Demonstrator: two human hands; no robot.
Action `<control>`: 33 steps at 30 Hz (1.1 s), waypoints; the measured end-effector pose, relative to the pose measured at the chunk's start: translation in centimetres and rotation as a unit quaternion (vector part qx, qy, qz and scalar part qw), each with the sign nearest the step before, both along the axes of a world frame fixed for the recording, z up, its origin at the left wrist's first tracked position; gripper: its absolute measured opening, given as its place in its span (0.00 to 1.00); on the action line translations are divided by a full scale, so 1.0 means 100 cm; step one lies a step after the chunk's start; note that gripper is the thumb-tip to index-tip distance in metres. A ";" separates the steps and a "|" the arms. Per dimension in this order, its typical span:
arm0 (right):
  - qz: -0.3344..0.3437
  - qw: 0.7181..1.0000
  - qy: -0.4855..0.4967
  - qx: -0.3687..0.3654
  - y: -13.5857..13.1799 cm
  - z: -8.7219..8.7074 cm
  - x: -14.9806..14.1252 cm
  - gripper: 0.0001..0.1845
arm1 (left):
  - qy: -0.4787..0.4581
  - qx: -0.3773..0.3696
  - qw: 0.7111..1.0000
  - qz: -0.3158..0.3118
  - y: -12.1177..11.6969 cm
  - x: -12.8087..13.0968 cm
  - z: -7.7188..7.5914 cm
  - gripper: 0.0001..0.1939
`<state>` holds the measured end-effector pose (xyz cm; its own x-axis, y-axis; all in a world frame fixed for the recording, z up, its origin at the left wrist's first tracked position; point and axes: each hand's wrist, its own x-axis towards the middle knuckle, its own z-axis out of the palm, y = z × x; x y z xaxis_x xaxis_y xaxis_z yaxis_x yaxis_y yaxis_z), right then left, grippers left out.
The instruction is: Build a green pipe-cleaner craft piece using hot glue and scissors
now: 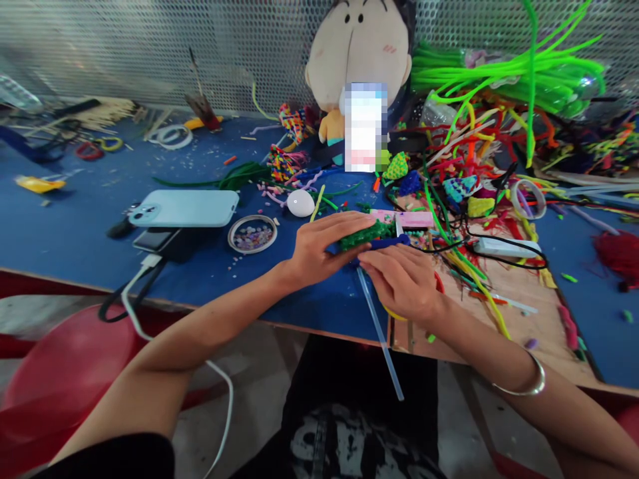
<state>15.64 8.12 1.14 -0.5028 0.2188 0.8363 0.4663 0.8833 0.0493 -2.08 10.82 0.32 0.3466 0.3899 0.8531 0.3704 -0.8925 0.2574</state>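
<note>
My left hand [324,249] lies over a fuzzy green craft piece [367,234], fingers curled around its near side. My right hand [402,279] is closed on a dark blue pipe cleaner [387,243] that runs along the green piece. Both hands rest at the near edge of the blue table [90,219]. A clear plastic stick [379,332] pokes out from under my right hand, over the table edge toward my lap. A pink box [409,218] lies just behind the green piece.
A light blue phone [184,207] lies on a dark power bank [160,241] with cables to the left. A round tin of beads [252,234] and a white egg-shaped object [300,203] sit nearby. Piles of coloured pipe cleaners [499,86] and a plush doll [359,60] fill the back right.
</note>
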 end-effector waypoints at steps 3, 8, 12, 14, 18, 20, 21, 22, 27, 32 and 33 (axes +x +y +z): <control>-0.010 0.998 0.054 0.021 0.000 0.001 0.003 0.06 | -0.002 -0.007 0.998 -0.058 -0.001 0.000 0.000 0.16; -0.009 0.991 0.124 0.049 0.001 0.002 0.004 0.11 | -0.005 -0.002 0.995 -0.098 -0.002 0.000 0.000 0.19; 0.008 0.988 0.154 0.022 0.001 0.002 0.004 0.16 | -0.019 -0.010 0.993 -0.113 -0.002 0.000 0.001 0.21; 0.010 0.986 0.169 0.000 0.001 0.003 0.005 0.16 | -0.028 -0.018 0.992 -0.118 -0.002 -0.001 0.001 0.21; 0.005 0.988 0.155 -0.028 0.002 0.002 0.005 0.14 | -0.043 -0.037 0.991 -0.123 -0.003 -0.001 0.002 0.22; 0.000 0.988 0.147 -0.038 0.003 0.001 0.006 0.14 | -0.051 -0.046 0.990 -0.125 -0.003 -0.001 0.002 0.22; -0.003 0.988 0.147 -0.043 0.003 0.000 0.006 0.14 | -0.055 -0.050 0.989 -0.126 -0.003 -0.001 0.002 0.22; -0.005 0.988 0.146 -0.049 0.003 0.000 0.006 0.14 | -0.061 -0.054 0.989 -0.127 -0.003 -0.001 0.002 0.22; -0.014 0.985 0.144 -0.094 0.005 0.000 0.005 0.13 | -0.088 -0.071 0.985 -0.132 -0.003 -0.001 0.003 0.22; -0.004 0.982 0.149 -0.119 0.006 0.000 0.003 0.10 | -0.096 -0.080 0.984 -0.127 -0.003 0.001 0.003 0.20; -0.004 0.981 0.148 -0.123 0.006 0.000 0.003 0.10 | -0.097 -0.079 0.984 -0.126 -0.003 0.001 0.003 0.20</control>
